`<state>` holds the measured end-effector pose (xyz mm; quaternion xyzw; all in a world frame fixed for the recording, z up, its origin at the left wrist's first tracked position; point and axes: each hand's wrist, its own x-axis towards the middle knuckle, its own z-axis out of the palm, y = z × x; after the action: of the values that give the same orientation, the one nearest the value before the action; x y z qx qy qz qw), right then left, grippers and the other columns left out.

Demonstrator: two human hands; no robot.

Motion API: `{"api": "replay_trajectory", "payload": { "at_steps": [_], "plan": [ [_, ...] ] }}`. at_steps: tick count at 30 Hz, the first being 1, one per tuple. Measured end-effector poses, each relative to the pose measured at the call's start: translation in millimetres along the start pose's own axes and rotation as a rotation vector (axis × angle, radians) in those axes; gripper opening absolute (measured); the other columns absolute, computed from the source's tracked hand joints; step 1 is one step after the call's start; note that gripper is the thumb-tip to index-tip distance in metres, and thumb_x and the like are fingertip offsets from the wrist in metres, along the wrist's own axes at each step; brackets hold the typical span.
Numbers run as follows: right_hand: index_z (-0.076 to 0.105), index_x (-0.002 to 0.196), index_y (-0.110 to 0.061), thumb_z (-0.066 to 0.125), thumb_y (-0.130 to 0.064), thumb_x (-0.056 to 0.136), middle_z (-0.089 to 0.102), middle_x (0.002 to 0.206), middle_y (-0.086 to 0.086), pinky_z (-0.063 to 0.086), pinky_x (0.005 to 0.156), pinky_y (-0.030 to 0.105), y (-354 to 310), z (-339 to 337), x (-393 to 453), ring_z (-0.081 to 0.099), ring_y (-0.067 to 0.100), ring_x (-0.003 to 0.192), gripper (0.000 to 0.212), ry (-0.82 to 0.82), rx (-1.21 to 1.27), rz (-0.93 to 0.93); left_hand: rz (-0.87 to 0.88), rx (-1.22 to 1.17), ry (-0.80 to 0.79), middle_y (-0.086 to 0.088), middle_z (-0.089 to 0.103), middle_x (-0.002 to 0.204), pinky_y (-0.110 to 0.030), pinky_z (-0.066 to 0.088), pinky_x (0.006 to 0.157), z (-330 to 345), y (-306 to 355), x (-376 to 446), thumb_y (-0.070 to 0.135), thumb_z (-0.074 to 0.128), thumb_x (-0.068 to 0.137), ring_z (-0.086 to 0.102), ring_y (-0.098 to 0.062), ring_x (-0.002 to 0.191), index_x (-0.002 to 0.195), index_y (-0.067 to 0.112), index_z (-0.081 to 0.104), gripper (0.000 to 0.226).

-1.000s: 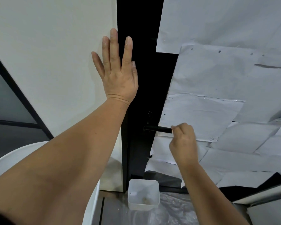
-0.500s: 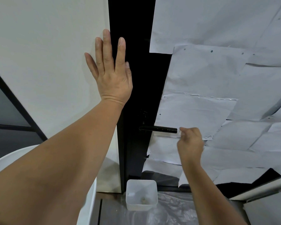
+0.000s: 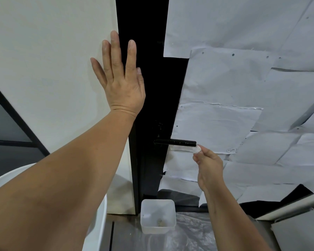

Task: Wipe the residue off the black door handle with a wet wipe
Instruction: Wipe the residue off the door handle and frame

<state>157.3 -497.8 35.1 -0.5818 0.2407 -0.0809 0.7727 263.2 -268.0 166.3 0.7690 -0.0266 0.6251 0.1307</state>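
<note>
At the door handle [image 3: 174,142] tip, right hand [image 3: 208,167] pinches an unmarked wet wipe [image 3: 196,149].

- A cream wall panel [image 3: 49,73] fills the upper left.
- A dark glass pane with black framing [image 3: 5,127] sits at the far left, below the panel.
- Overlapping sheets of white paper [image 3: 243,91] cover the door surface on the right; several carry small dark dots.
- A translucent plastic tub [image 3: 158,217] stands on the floor at the foot of the door frame, with a few small bits inside.
- Crinkled clear plastic sheeting [image 3: 187,236] lies on the floor beside the tub.
- A white curved rim [image 3: 100,220] shows at lower left.
</note>
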Motion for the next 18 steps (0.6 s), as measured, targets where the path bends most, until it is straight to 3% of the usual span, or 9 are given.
{"api": "replay_trajectory", "payload": {
  "at_steps": [2,5,8,10,12,15,18],
  "plan": [
    [0.069,0.103,-0.01,0.06,-0.011,0.092,0.064,0.088,0.002,0.046,0.097,0.03,-4,7,1,0.06,0.012,0.08,0.014,-0.009,0.059,0.002,0.001,-0.004,0.0,-0.027,0.037,0.151,-0.066,0.017,0.114,-1,0,0,0.015,0.047,0.101,0.029,-0.043,0.142,0.148,0.015,0.027,0.051],
    [0.065,0.099,-0.005,0.054,-0.008,0.095,0.061,0.085,0.007,0.052,0.086,0.03,5,16,-4,0.058,0.013,0.071,0.012,0.008,0.119,0.053,-0.001,0.002,0.004,-0.027,0.037,0.151,-0.066,0.017,0.114,-1,0,-1,0.015,0.047,0.101,0.03,-0.043,0.142,0.148,0.015,0.027,0.051],
    [0.06,0.108,0.005,0.052,0.0,0.094,0.063,0.098,0.016,0.055,0.072,0.024,12,15,-13,0.06,0.016,0.074,0.017,0.011,0.31,0.166,-0.002,0.002,0.003,-0.027,0.037,0.151,-0.066,0.018,0.114,0,0,0,0.015,0.048,0.101,0.03,-0.043,0.142,0.148,0.016,0.026,0.052],
    [0.056,0.116,0.007,0.052,0.004,0.093,0.061,0.106,0.018,0.055,0.076,0.025,10,15,-13,0.062,0.018,0.08,0.023,0.034,0.451,0.194,-0.001,-0.01,-0.001,-0.027,0.037,0.151,-0.066,0.018,0.114,-1,0,0,0.015,0.047,0.101,0.03,-0.043,0.142,0.149,0.016,0.027,0.052],
    [0.055,0.113,0.004,0.05,0.006,0.093,0.058,0.097,0.012,0.053,0.079,0.026,4,20,-12,0.061,0.018,0.081,0.02,0.028,0.527,0.189,0.001,-0.006,0.0,-0.027,0.037,0.151,-0.066,0.018,0.114,-1,0,-1,0.015,0.047,0.101,0.03,-0.043,0.142,0.149,0.016,0.026,0.052],
    [0.056,0.103,-0.001,0.048,0.008,0.093,0.053,0.086,0.006,0.052,0.073,0.023,0,30,-15,0.06,0.017,0.079,0.015,0.041,0.593,0.207,-0.003,-0.007,-0.001,-0.027,0.037,0.151,-0.066,0.019,0.114,0,0,0,0.015,0.047,0.101,0.029,-0.042,0.142,0.148,0.016,0.026,0.052],
    [0.053,0.113,0.003,0.049,0.009,0.092,0.055,0.094,0.01,0.054,0.069,0.023,4,44,-19,0.062,0.019,0.08,0.022,0.046,0.619,0.251,-0.001,-0.013,0.001,-0.027,0.037,0.151,-0.066,0.019,0.114,0,1,1,0.015,0.046,0.101,0.03,-0.043,0.142,0.148,0.015,0.027,0.05]
  ]
}}
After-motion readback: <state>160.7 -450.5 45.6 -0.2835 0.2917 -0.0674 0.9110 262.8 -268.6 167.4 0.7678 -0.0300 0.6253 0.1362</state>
